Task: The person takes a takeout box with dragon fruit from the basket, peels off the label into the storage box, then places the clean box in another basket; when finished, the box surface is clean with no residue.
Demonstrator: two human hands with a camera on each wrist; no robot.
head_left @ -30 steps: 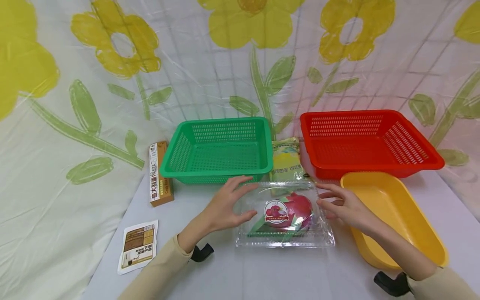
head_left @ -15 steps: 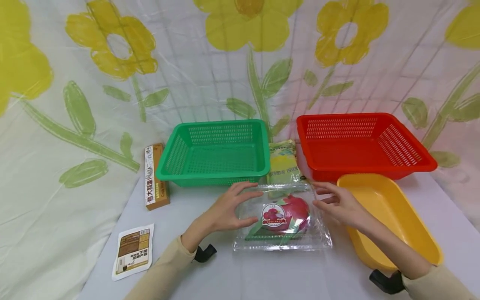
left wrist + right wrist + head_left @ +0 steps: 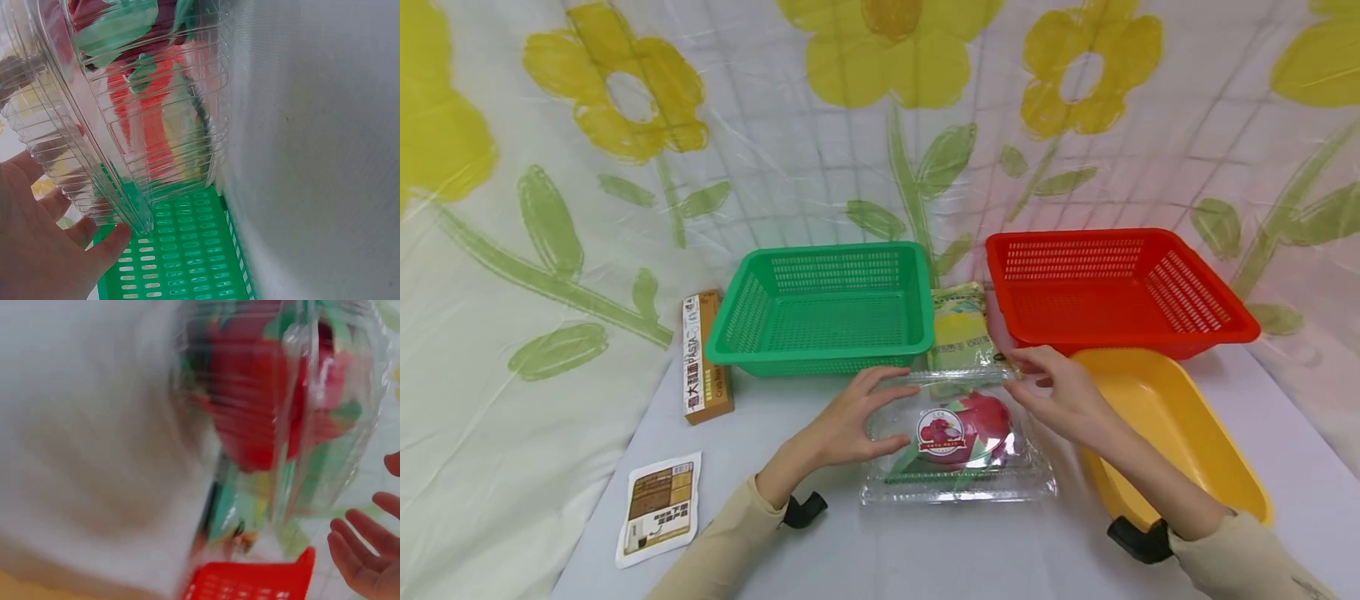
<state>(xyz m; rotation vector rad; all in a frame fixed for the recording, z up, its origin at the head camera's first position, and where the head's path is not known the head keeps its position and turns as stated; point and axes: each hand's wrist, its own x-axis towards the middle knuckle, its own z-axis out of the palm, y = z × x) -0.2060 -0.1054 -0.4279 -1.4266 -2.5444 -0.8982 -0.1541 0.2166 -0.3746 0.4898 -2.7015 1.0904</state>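
Note:
A clear plastic clamshell box (image 3: pixel 880 487) lies on the table in the middle of the head view. Through its lid show a red dragon fruit (image 3: pixel 992 417) with green tips and a round label (image 3: pixel 942 433). My left hand (image 3: pixel 842 429) is at the box's left side, thumb and fingers spread apart. In the left wrist view, that hand's fingers (image 3: pixel 109 244) lie along the ridged edge of the lid. My right hand (image 3: pixel 1067 400) hovers by the far right corner, fingers loosely bent. The right wrist view, blurred, shows the right hand (image 3: pixel 369 556) apart from the box.
Behind the box stand a green basket (image 3: pixel 820 365) and a red basket (image 3: pixel 1127 340), with a yellow packet (image 3: pixel 958 325) between them. A yellow tub (image 3: pixel 1195 417) sits at the right. At the left are a pasta box (image 3: pixel 707 358) and a flat white-and-brown pouch (image 3: pixel 658 508).
My right hand has shifted left, its fingertips now overlapping the lid's far right corner. The left hand keeps its place at the box's left side. The head view has drifted slightly.

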